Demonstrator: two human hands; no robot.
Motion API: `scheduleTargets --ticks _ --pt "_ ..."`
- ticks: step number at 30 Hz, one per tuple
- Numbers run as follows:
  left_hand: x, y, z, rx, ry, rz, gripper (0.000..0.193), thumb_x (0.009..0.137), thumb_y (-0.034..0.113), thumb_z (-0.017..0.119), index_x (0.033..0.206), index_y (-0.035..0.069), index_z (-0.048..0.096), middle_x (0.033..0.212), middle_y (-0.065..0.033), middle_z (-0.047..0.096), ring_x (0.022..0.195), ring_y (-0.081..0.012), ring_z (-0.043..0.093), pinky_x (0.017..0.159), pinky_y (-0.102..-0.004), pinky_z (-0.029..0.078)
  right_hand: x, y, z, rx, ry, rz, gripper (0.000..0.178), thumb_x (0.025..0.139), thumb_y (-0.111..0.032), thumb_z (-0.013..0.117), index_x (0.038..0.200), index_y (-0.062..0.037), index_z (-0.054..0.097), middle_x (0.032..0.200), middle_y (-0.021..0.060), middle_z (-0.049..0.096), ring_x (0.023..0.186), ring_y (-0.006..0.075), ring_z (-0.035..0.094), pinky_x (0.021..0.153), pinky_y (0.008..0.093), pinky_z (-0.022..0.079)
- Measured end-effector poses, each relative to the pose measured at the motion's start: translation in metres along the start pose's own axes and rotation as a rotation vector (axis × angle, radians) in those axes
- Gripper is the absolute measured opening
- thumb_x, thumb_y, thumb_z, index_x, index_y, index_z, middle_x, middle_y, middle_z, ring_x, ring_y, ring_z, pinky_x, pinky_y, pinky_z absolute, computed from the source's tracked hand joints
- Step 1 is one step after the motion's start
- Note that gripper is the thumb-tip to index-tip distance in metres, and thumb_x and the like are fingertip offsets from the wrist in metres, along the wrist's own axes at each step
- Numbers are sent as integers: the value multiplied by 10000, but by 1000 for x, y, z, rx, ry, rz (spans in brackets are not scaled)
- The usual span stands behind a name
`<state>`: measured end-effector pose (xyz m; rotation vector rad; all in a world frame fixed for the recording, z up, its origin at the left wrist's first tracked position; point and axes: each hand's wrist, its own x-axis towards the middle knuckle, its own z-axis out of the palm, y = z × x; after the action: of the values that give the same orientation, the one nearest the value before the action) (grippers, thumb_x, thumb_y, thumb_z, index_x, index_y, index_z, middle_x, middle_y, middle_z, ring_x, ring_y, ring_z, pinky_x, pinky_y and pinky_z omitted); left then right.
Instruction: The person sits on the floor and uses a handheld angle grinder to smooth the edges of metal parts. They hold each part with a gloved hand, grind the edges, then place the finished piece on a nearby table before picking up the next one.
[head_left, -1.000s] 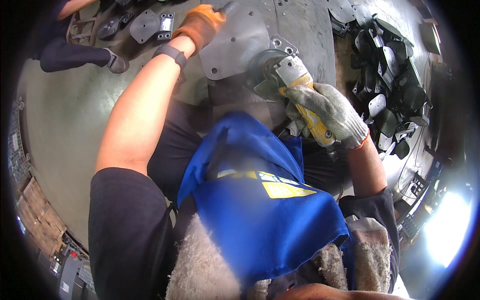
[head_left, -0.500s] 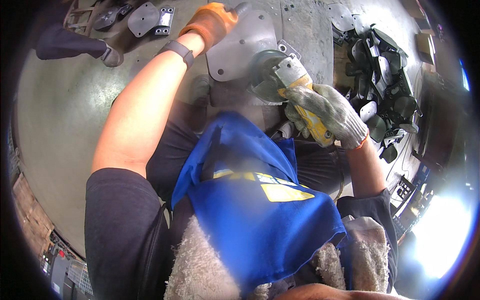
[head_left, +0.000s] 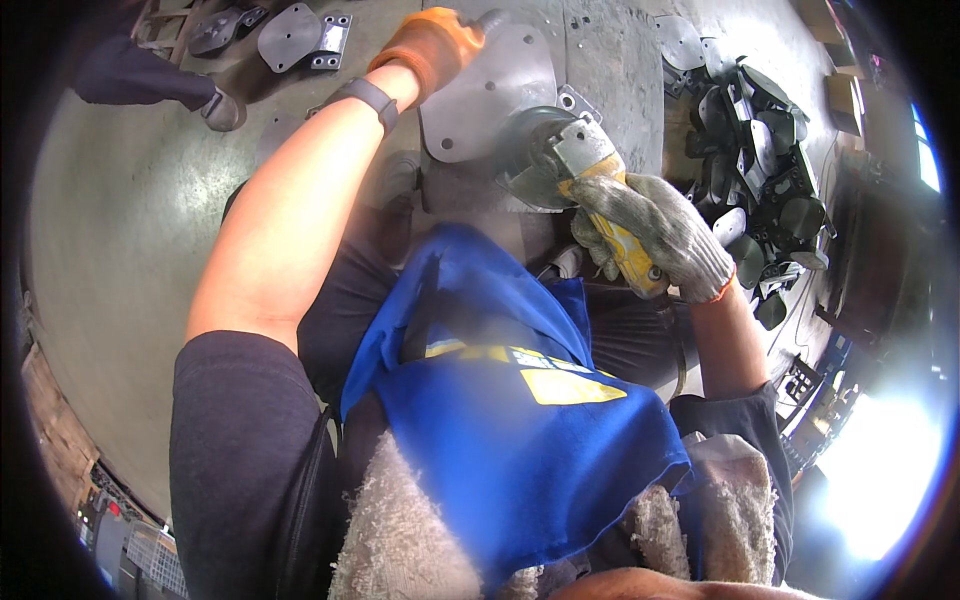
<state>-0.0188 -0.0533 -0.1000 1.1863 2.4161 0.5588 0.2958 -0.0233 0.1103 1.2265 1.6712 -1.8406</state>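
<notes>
Grey metal plate (head_left: 465, 112) with rounded corners and holes lies on the dark surface (head_left: 618, 75) at top centre, between both hands, its longer axis hard to tell. The orange-gloved left hand (head_left: 435, 45) is nearer, at its upper left edge; whether that grip pinches or merely presses cannot be told. To the lower right, the grey-gloved right hand (head_left: 660, 225) wraps firmly around a yellow grinder (head_left: 618, 238), whose head overlaps the plate's edge in view.

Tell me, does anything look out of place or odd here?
The gloves are mismatched: orange on the left hand, grey knit on the right hand, which grips a grinder. Also, the metal parts at right lie in a jumbled heap, tilted at different angles. I see no clear spill.
</notes>
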Motion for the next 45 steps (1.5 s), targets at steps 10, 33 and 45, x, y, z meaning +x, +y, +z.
scheduleTargets --ticks 10,33,45 --pt "-37 38 -40 -19 -44 25 463 955 454 545 1091 53 732 1132 -221 722 1046 -434 672 922 -453 544 -11 5 6 -21 110 6 577 992 -515 621 1106 49 668 781 84 671 646 139 660 567 294 528" --pt "-42 41 -43 75 15 164 526 959 525 574 1053 34 741 1072 -247 723 1038 -461 658 924 -461 538 -34 45 13 -19 158 -37 557 975 -496 609 1158 22 698 847 47 666 721 125 631 648 283 510" --pt "-5 16 -15 105 -77 67 555 1013 511 466 1177 39 708 1148 -223 706 1073 -432 664 973 -465 525 -25 121 26 361 165 -92 486 958 -437 698 1079 33 676 825 88 689 614 150 643 543 282 525"
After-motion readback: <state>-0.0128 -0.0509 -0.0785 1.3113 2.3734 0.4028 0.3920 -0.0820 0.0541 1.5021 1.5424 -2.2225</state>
